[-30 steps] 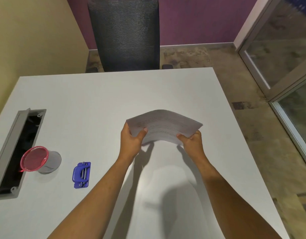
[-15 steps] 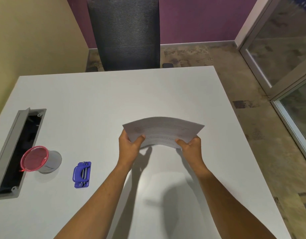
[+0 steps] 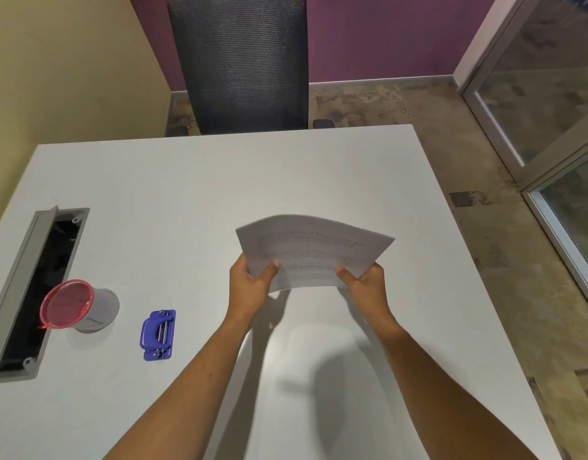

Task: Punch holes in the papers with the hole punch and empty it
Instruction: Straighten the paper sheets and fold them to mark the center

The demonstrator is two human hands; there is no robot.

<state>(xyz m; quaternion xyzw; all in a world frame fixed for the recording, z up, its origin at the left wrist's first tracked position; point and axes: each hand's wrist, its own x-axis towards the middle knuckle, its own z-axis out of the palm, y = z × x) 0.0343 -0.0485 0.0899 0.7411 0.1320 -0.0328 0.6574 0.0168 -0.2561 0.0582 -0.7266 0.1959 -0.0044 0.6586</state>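
Fingers of the left hand (image 3: 249,287) and right hand (image 3: 365,283) are closed on the near edge of a bowed stack of white printed papers (image 3: 314,250), held above the white bench (image 3: 186,194). The small blue plastic hole punch (image 3: 158,334) lies well to the left, beside a pink mesh cup (image 3: 70,305).

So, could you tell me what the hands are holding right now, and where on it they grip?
Both hold the papers above the table: left hand at the near-left corner, right hand at the near-right corner.
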